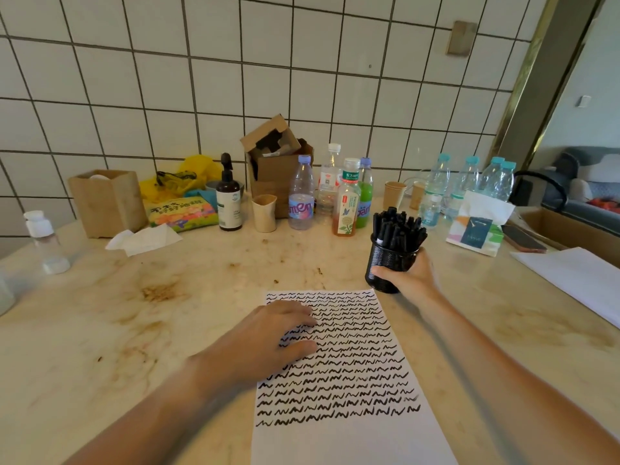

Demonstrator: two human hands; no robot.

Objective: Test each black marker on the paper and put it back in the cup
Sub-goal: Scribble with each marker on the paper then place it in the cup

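Now I see my right hand (407, 278) curled around the lower part of the cup (391, 261), the thumb on the near left side and the other fingers behind it, so the grip is closed on the cup wall. The cup stands upright on the table (208, 273), just beyond the top right corner of the paper (339, 364) and very near to it. It is full of black markers (397, 226), all standing with their long axis nearly vertical and fanning a little to the right; their ends are above my right hand, not beside it. My left hand (268, 337) lies flat on the left part of the paper, fingers straight and spread a little, holding nothing and only pressing the sheet. The paper is already covered with rows of black zigzag marks almost to the bottom, where a white strip remains. I judge that no marker is out at this moment, and the next one must be pulled straight up from the cup. The right hand is nearer, but it is busy with the cup, so either it must let go first or the left hand must cross over the paper to reach the markers.
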